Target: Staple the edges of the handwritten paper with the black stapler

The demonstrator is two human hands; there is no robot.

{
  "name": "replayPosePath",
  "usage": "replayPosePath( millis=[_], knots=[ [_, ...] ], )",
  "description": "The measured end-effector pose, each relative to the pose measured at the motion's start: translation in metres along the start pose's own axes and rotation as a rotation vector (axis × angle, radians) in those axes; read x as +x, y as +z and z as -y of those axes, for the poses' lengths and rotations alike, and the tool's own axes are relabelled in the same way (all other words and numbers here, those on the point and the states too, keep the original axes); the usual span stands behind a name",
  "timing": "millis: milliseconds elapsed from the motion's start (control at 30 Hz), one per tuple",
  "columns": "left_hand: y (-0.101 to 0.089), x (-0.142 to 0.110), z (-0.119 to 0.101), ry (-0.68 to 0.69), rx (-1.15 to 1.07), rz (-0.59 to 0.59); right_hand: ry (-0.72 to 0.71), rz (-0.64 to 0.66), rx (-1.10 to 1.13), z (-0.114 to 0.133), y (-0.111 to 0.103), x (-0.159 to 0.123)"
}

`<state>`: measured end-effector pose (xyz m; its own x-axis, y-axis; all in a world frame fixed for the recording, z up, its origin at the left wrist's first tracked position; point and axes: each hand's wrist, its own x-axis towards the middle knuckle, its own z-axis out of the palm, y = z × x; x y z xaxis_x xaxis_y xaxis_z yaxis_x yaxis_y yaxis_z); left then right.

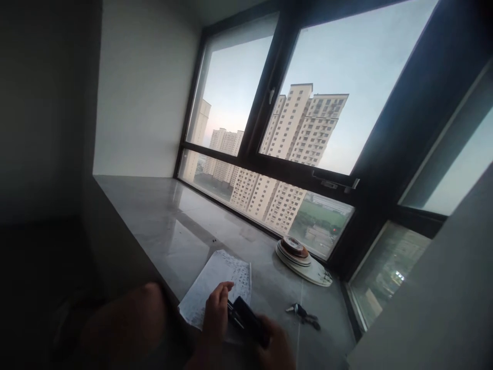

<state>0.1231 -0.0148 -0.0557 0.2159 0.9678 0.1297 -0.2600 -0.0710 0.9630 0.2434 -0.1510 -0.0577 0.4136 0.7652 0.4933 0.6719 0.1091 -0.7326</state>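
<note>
Fingers of the right hand (276, 343) close around a black oblong object (249, 317); those of the left hand (216, 310) lie together, and whether they grip the slim dark rod (235, 315) beside them cannot be told. Beneath, a marked sheet (213, 275) lies on the grey ledge (154, 208); rightward, keys (303, 314); beyond, stacked discs (293, 258) near the window (308, 168).

The left hand (216, 311) hides part of the paper (221, 270), whose marks are too small to read. The right hand (276, 341), blurred and cut off by the bottom edge, covers one end of a black object (248, 316) too dark to identify. The keys (302, 314) are blurred.
</note>
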Motion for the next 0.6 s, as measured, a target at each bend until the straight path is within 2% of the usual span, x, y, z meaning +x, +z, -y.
replayPosePath(
  millis=[133, 200, 300, 400, 500, 600],
  knots=[
    [-0.003, -0.006, -0.012, -0.217, -0.347, 0.017, -0.563, -0.113, -0.337, 0.007, -0.012, 0.004],
    [-0.006, -0.012, -0.019, -0.334, -0.502, 0.042, -0.767, -0.141, -0.507, 0.016, -0.016, 0.002],
    [-0.010, -0.019, -0.029, -0.471, -0.615, 0.023, -0.856, -0.132, -0.707, 0.033, -0.014, -0.006],
    [-0.014, -0.020, -0.032, -0.562, -0.623, -0.007, -0.889, -0.137, -0.789, 0.043, -0.007, -0.010],
    [-0.018, -0.019, -0.026, -0.574, -0.614, 0.032, -0.928, -0.176, -0.776, 0.046, -0.004, -0.007],
    [-0.024, -0.015, -0.019, -0.554, -0.616, -0.025, -0.911, -0.280, -0.714, 0.047, -0.010, -0.004]
  ],
)
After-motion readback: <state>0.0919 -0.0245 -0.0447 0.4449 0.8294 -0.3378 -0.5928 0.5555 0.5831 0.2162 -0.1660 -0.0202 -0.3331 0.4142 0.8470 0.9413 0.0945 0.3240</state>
